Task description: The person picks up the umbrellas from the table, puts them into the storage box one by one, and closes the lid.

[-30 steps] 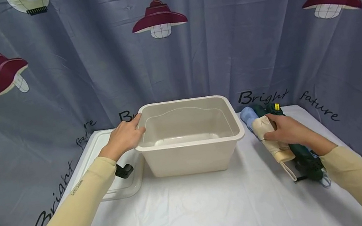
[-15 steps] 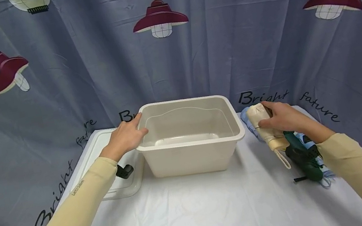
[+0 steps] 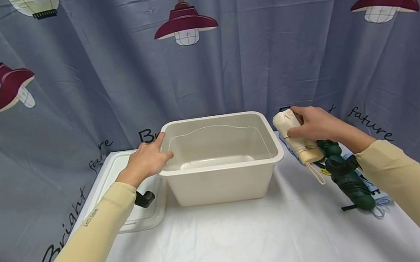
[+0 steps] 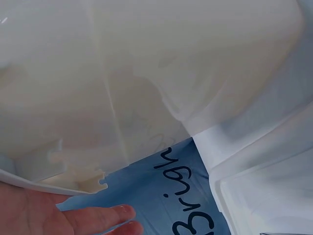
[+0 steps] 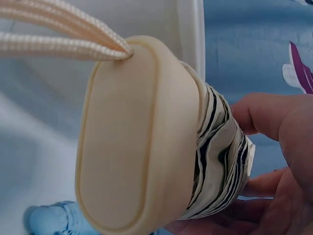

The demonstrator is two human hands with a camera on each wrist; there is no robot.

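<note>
Right hand [image 3: 314, 124] grips cream folded umbrella [image 3: 297, 136] just right of plastic bin [image 3: 219, 185]; wrist loop [image 5: 49, 46] hangs from umbrella's end. Left hand [image 3: 147, 159] at bin's left rim, fingers mostly straight. Dark green folded umbrella [image 3: 352, 185] on white surface [image 3: 235, 248], nearer wearer. Lid [image 3: 115, 170] left of bin.

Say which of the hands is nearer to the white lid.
Left. The left hand touches the bin at the end near the lid; the right hand grips the cream umbrella past the opposite end.
</note>
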